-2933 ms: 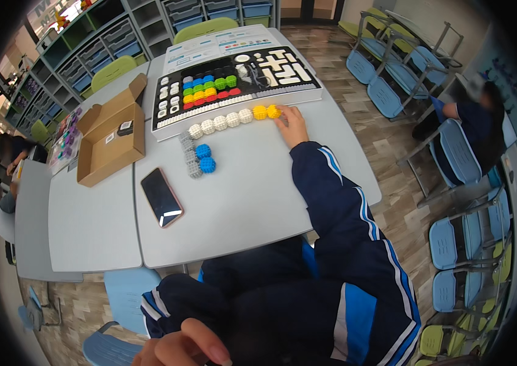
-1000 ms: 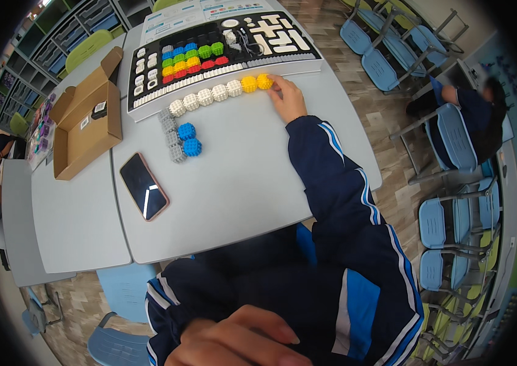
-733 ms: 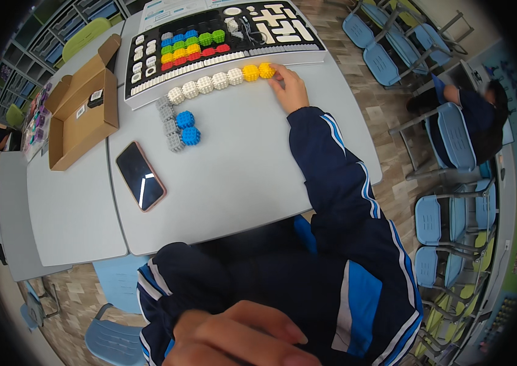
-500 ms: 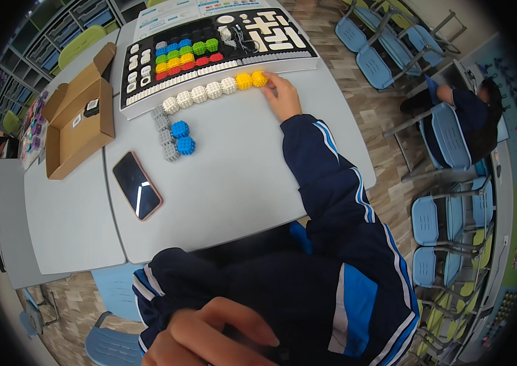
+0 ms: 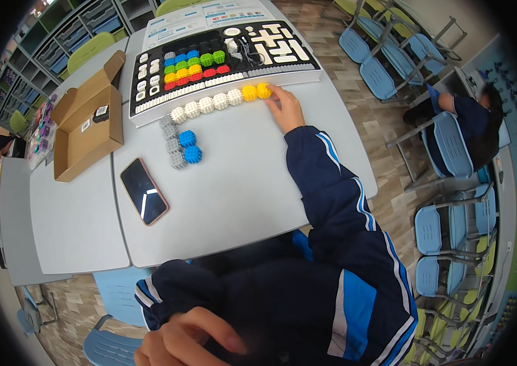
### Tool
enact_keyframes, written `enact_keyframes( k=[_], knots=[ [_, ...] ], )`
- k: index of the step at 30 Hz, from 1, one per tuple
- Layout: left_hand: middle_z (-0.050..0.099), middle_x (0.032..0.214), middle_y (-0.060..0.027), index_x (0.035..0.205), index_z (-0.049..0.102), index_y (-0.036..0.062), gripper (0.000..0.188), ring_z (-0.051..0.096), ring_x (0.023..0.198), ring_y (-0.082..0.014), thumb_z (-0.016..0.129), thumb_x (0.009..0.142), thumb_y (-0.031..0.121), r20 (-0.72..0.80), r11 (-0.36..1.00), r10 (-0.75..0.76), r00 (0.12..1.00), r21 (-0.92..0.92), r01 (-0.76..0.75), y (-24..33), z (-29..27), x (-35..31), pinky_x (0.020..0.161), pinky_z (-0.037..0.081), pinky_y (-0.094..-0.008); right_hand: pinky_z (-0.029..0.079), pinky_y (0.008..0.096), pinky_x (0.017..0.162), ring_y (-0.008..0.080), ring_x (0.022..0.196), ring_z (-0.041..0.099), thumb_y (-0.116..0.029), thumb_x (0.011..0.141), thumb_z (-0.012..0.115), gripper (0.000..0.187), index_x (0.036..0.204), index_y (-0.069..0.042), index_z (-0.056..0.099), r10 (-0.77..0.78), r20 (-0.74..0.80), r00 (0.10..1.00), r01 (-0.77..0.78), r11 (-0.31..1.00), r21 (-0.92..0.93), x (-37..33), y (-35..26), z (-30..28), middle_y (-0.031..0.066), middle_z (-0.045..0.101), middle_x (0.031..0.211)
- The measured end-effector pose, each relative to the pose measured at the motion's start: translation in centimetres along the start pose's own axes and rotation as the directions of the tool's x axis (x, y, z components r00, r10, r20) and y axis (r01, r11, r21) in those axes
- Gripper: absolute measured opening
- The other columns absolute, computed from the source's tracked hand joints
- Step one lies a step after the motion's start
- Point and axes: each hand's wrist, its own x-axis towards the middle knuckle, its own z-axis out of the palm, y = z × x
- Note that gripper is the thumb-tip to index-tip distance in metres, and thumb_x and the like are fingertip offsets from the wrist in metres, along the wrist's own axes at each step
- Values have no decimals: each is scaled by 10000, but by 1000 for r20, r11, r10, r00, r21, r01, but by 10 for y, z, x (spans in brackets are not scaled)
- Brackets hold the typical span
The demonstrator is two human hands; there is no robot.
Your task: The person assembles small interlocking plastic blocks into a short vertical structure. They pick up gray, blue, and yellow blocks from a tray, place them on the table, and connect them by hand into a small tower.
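My right hand (image 5: 286, 111) reaches over the table to the right end of a row of studded ball-shaped blocks. Its thumb and index finger close on the outer side of the end yellow block (image 5: 264, 91). A second yellow block (image 5: 249, 93) sits beside it, followed leftward by several white blocks (image 5: 206, 105). Several grey blocks (image 5: 173, 145) run toward me from the row's left end, with two blue blocks (image 5: 189, 147) at their right. Near the lower edge, my left hand (image 5: 188, 338) is held close to my body, fingers loosely bent and apart, nothing visible in it.
Behind the row stands a parts box (image 5: 228, 79) with coloured balls and white pieces. A phone (image 5: 144, 190) lies nearer me, left. An open cardboard box (image 5: 88, 137) stands farther left. Blue chairs (image 5: 447, 149) and a seated person (image 5: 484, 122) are at the right.
The whole view has shifted slightly, so the table sits a little lower and to the right. My right hand keeps to the end yellow block; the row looks unchanged.
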Motion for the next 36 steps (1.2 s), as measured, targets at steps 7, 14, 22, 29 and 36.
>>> enact_keyframes(
  k=[7,14,22,29,36],
  knots=[
    [624,785,22,809,584,167,207,607,813,-176,600,993,74,-106,993,17,994,-112,-29,11,12,-7,1052,352,-560,532,429,874,336,974,657,-74,875,714,396,1265,-70,642,-12,-30,999,14,998,63,-1,10,6,163,686,1098],
    [686,1257,-50,1457,531,313,460,606,950,-453,532,1017,449,-380,983,157,912,148,-107,16,71,-35,815,405,-609,543,417,851,326,939,663,-68,872,712,403,1270,-76,646,10,-11,1000,-8,991,134,-8,-3,4,161,678,1107],
    [682,1268,3,1428,556,294,430,544,1058,-401,543,1014,413,-118,981,177,977,96,-167,8,51,-43,887,303,-612,544,410,819,315,907,665,-62,865,718,425,1282,-75,636,15,8,1000,-16,992,124,-7,-1,1,157,673,1085],
    [678,1278,49,1402,578,277,404,490,1153,-356,552,1012,381,128,971,222,967,61,-231,9,24,-50,951,213,-613,556,402,848,307,929,681,-57,865,722,451,1304,-98,624,33,20,999,-35,990,136,-8,1,-2,157,678,1119],
    [674,1288,95,1376,600,260,379,436,1247,-311,561,1010,350,341,950,277,898,44,-310,14,13,-52,1014,123,-615,557,392,849,296,927,688,-63,868,726,462,1315,-109,621,49,16,999,-51,989,137,-11,-1,-3,154,678,1129]
  ],
)
